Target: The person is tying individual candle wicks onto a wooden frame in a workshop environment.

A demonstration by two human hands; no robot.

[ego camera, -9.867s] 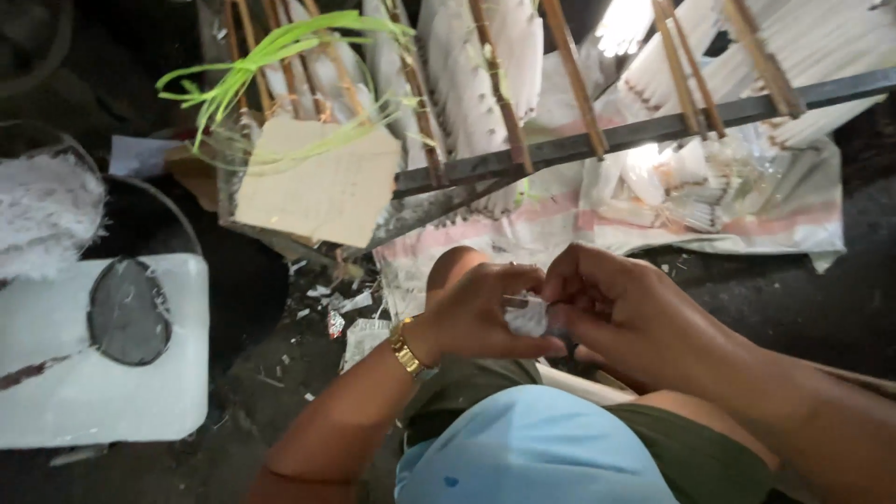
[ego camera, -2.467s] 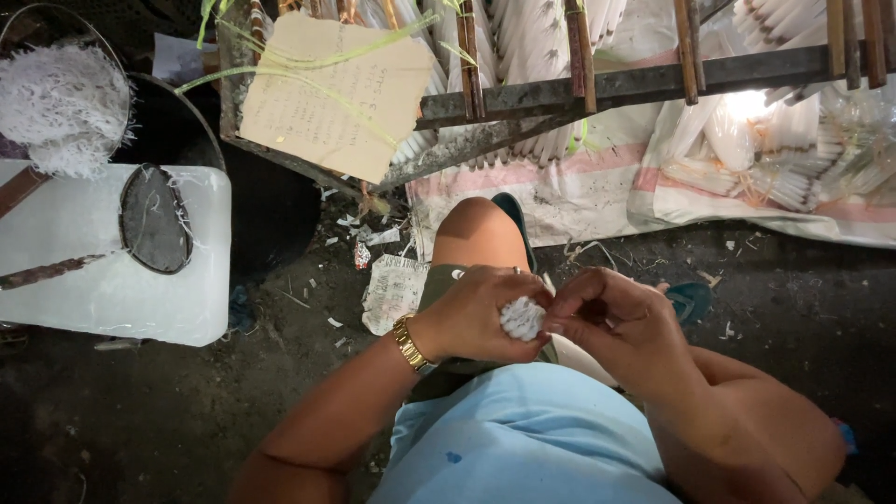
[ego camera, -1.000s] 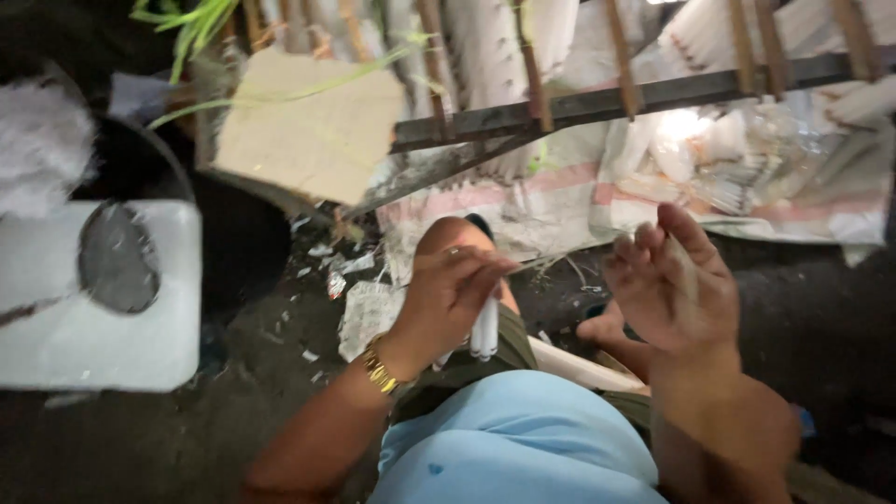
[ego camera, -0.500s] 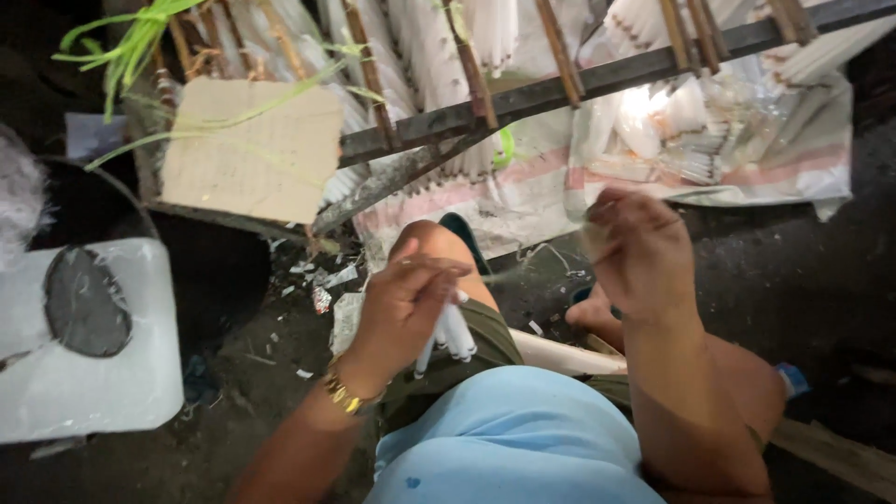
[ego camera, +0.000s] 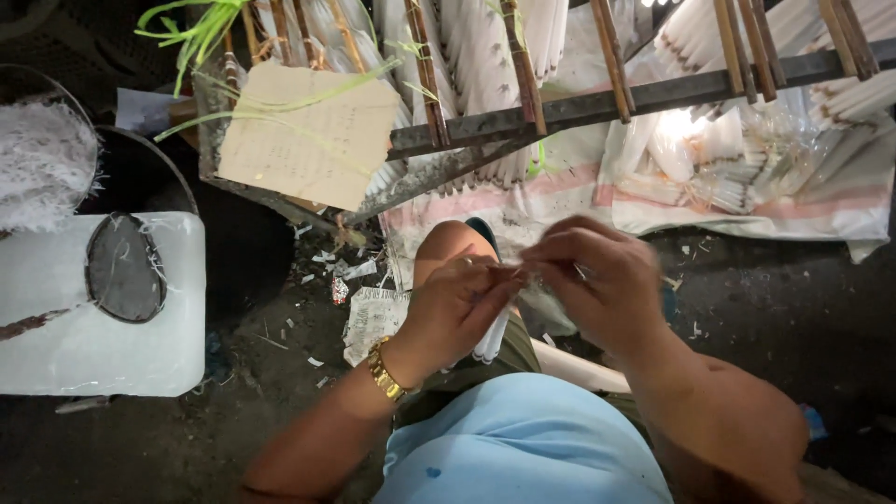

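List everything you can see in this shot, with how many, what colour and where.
Small candle bundle: one, white, in the left hand, hanging over the lap.
Hanging candles: many, white, on the rack at the top.
Rack bar: one, dark metal, across the top.
Cardboard piece: one, tan, on the rack at upper left.
Green strips: a few, top left.
Woven sheet: one, white with pink stripes, on the ground below the rack.
Bagged candles: several, white, upper right.
White block: one, left.
Round sieve: one, dark, on the block.
Left hand: gold watch, gripping the bundle.
Right hand: fingertips pinched at the bundle's top.
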